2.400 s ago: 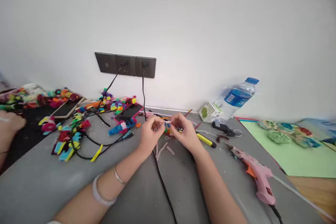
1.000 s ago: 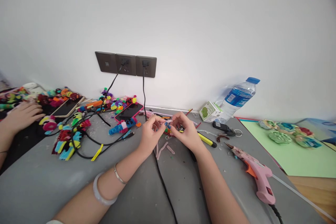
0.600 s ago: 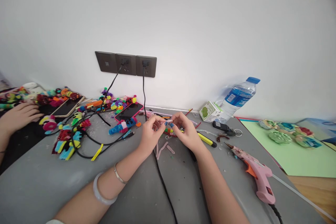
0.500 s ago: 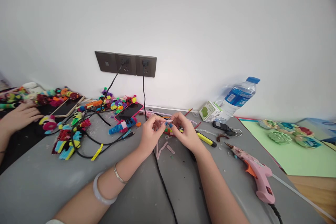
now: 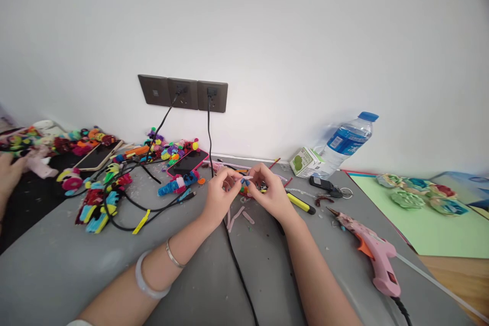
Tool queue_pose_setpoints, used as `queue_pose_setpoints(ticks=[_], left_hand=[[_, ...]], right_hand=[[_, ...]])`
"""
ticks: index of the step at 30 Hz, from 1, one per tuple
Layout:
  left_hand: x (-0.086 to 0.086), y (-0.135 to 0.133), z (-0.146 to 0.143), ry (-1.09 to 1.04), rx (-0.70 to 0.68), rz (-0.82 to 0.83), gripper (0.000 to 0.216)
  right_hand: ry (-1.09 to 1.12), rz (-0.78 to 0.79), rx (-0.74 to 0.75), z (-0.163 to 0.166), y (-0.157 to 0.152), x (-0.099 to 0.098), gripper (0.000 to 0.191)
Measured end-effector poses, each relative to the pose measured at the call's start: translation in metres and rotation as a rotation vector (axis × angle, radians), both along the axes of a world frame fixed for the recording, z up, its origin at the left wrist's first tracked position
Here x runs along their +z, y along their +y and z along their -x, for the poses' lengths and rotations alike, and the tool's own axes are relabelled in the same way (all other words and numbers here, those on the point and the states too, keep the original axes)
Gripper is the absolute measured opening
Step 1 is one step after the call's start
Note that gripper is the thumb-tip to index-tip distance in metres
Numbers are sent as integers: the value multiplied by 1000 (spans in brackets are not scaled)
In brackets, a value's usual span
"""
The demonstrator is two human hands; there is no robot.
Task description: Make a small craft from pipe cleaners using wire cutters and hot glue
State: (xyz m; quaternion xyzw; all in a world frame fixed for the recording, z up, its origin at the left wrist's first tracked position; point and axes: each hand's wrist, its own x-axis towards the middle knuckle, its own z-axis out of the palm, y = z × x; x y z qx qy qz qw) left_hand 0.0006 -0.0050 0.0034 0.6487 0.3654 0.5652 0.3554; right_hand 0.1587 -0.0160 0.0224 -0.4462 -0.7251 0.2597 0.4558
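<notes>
Fingers [image 5: 233,182] of your left hand [image 5: 218,197] and right hand [image 5: 273,194] are pinching opposite ends of a pink strip [image 5: 246,178], which is lying crosswise between them above the desk [image 5: 214,275].

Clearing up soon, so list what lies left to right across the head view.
Co-worker's hand → craft pile → phone → left hand → pink strip pinched by both hands → right hand → bottle → paper flowers

both hands [image 5: 244,191] pinching a small pink strip [image 5: 245,178], pink glue gun [image 5: 372,254] nearby
</notes>
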Motion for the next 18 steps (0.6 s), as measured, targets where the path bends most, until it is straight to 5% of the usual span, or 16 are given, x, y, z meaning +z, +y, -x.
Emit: queue_pose_setpoints(ticks=[18], left_hand=[[-1,1,1,3,27,15,5]], right_hand=[[-47,8,-6,-1,0,-1,21]])
